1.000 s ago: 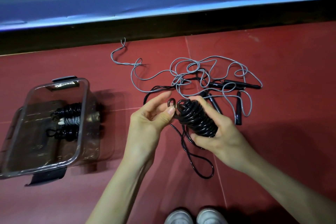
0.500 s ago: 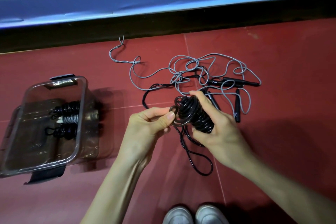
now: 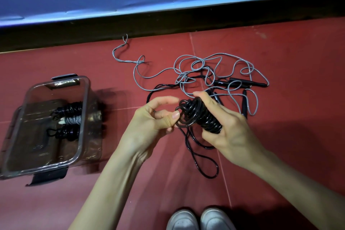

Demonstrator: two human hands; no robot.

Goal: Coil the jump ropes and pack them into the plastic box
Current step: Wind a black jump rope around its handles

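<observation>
Red floor, plastic box point(image 3: 83, 110) at 9 o'clock. Right hand point(image 3: 226, 123) grips black rope coil point(image 3: 200, 115); left hand point(image 3: 151, 121) pinches its loose loop. Risk: slack tail snags grey rope point(image 3: 205, 67), coil springs apart.

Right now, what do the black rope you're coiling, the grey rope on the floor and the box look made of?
Black rope coil: glossy, smooth, probably PVC or rubber; it shows bright highlights and holds springy loops.
Grey rope: matte, likely plastic-coated cord; no shine, and one end looks twisted double.
Plastic box: clear smoky hard plastic; the coils inside show through its wall, and the latches are dark.
</observation>
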